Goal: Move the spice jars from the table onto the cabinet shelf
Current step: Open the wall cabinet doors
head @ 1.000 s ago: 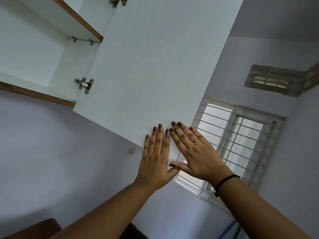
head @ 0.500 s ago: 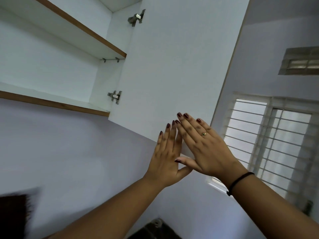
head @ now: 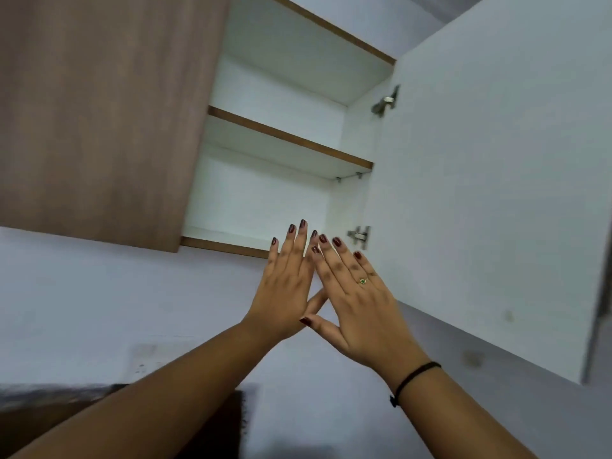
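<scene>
left hand [head: 288, 289]: flat, fingers straight, raised in front of the cabinet's bottom edge; holds nothing.
right hand [head: 357, 303]: flat, beside the left; forefingers touch, thumbs cross. Ring [head: 363, 280] on one finger, dark band [head: 414, 376] at the wrist.
cabinet [head: 258, 200]: wall-mounted, white inside.
shelf [head: 288, 136]: brown front edge, bare.
right door [head: 480, 193]: swung open, on two hinges [head: 359, 236].
left door [head: 99, 111]: closed, brown wood grain.

Pale, plain-painted wall [head: 99, 293], evenly and softly lit, no marks noted on the upper part. A blurred whitish plate [head: 149, 356] sits low on it. Below lies a dark brown furniture edge [head: 39, 419], too blurred to identify.
</scene>
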`<action>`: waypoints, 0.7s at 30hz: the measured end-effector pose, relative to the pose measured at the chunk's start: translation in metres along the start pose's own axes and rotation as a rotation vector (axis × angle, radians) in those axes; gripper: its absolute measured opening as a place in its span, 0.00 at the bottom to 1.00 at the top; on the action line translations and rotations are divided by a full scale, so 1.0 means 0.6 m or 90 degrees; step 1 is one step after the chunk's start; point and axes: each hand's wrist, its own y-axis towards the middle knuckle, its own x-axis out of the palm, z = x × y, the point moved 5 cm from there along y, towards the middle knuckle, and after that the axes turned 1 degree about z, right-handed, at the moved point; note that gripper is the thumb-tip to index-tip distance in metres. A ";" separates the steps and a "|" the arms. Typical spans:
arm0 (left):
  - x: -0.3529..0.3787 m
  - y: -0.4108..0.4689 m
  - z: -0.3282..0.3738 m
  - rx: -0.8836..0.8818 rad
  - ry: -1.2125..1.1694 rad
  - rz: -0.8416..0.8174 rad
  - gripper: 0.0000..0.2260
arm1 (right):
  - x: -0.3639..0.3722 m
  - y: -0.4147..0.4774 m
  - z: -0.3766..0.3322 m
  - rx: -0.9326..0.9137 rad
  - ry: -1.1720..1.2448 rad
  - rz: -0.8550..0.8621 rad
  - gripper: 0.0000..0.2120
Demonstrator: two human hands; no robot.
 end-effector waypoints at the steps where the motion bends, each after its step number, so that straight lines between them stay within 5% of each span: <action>1: -0.014 -0.002 -0.027 -0.014 0.042 -0.009 0.35 | 0.010 0.013 -0.012 0.003 0.023 0.016 0.40; 12: -0.126 -0.019 -0.204 -0.015 0.327 -0.101 0.36 | 0.134 0.112 -0.135 0.133 0.410 0.151 0.38; 18: -0.136 -0.002 -0.269 0.099 0.446 -0.222 0.36 | 0.197 0.172 -0.236 0.436 1.189 0.196 0.31; 21: -0.136 0.016 -0.292 0.197 0.491 -0.282 0.35 | 0.212 0.197 -0.292 0.556 1.447 0.205 0.31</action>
